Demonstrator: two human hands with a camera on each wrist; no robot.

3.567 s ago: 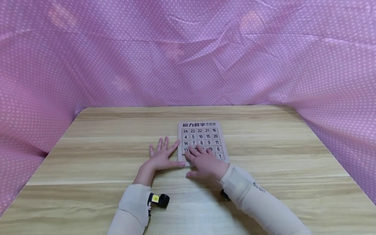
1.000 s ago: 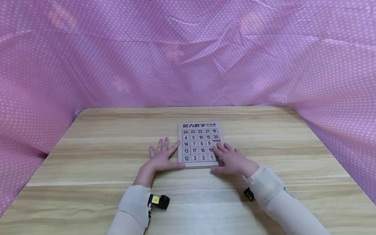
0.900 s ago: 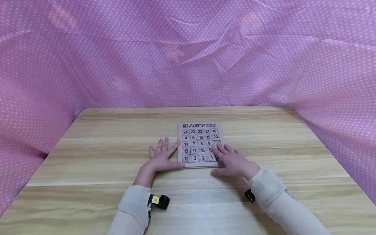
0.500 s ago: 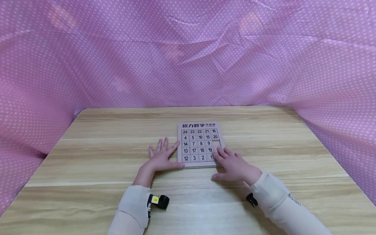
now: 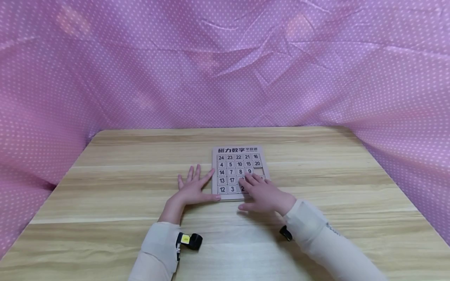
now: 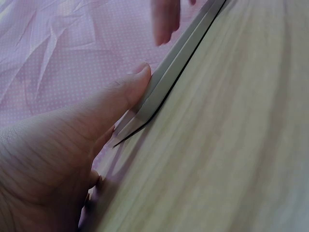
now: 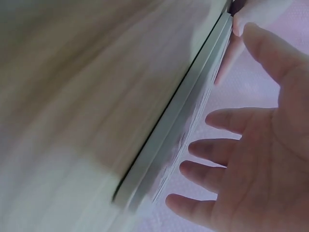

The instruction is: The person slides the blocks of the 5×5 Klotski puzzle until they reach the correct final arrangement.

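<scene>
A flat sliding number puzzle lies on the table, its numbered tiles in rows under a printed heading. The right column has one bare slot, just below tile 20. Beside the frame's left edge my left hand is spread, its thumb on the near left corner and its index fingertip at the side. My right hand reaches over the lower right tiles with extended fingers, hiding several of them. In the right wrist view its fingertips hover right at the puzzle's face.
The wood-grain table extends on all sides of the puzzle. A pink dotted cloth hangs behind and at both sides. Small black cameras, the left one with a yellow label, sit at both wrists.
Over the last seconds tile 1 has shifted left along the bottom row, and a slot has opened below tile 20. My right hand went rightward, then back left. The left hand stays put.
</scene>
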